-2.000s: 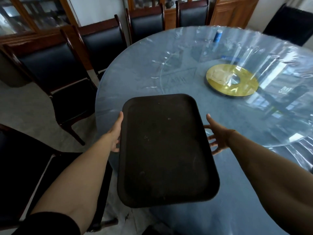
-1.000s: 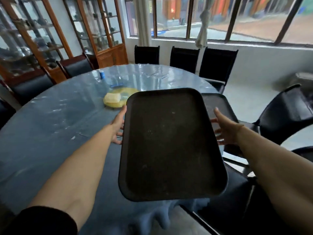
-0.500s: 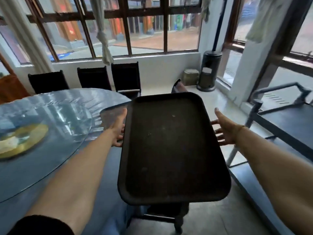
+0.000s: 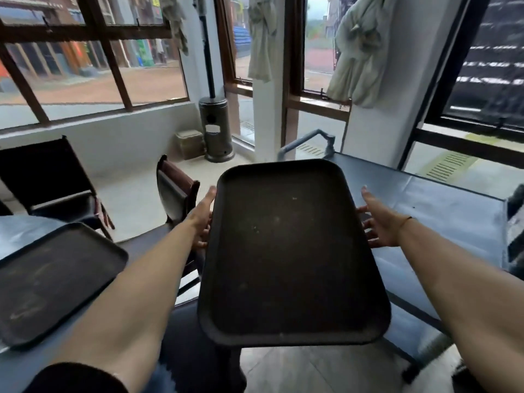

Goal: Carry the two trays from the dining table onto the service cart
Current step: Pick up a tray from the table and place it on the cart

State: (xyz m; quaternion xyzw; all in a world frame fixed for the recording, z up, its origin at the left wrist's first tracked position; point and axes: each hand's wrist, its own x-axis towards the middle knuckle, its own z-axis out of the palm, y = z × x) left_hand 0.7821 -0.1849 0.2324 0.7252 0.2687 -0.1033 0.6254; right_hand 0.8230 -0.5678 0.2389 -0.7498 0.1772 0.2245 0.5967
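Observation:
A dark brown tray (image 4: 289, 251) is held level in the air at the centre of the view, its far corner over the near edge of the service cart (image 4: 442, 205). My left hand (image 4: 202, 219) grips its left long edge and my right hand (image 4: 378, 222) holds its right long edge, fingers underneath. A second dark tray (image 4: 54, 279) lies on the blue-covered dining table (image 4: 17, 364) at the lower left, beside my left forearm. The cart has a flat dark blue top and a grey handle (image 4: 309, 139) at its far end.
A black chair (image 4: 175, 191) stands just left of the held tray, between table and cart. Another black chair (image 4: 48, 177) is further left. A patio heater (image 4: 214, 129) stands by the windows at the back. A dark object (image 4: 514, 234) sits at the cart's right end.
The view has swung right, away from the table toward the cart. The held tray has travelled with both hands and now reaches the cart's edge. The second tray has come into view at left.

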